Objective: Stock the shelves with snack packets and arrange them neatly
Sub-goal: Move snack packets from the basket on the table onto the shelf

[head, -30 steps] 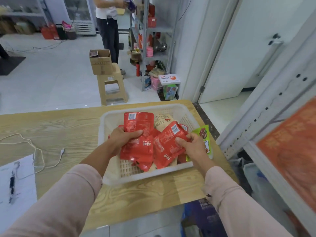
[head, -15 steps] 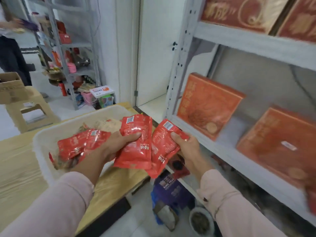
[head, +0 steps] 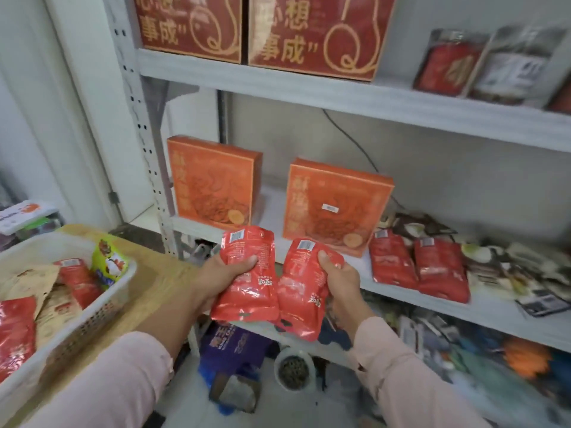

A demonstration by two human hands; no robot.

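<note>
snack packets, red foil pouches, one in the left hand [head: 221, 274], one in the right hand [head: 338, 281], both clenched, held in front of the middle shelf [head: 482, 310]. likely light, soft, slick; pinch the flat sides. matching red packets [head: 418, 264] lie there; the basket [head: 77, 322] sits on the counter [head: 151, 291].

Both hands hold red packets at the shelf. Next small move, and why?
Probably carry the right hand and its red packet rightward and set it beside the two matching red packets on the shelf. The middle shelf shows a bare strip left of them, in front of the orange box.
</note>
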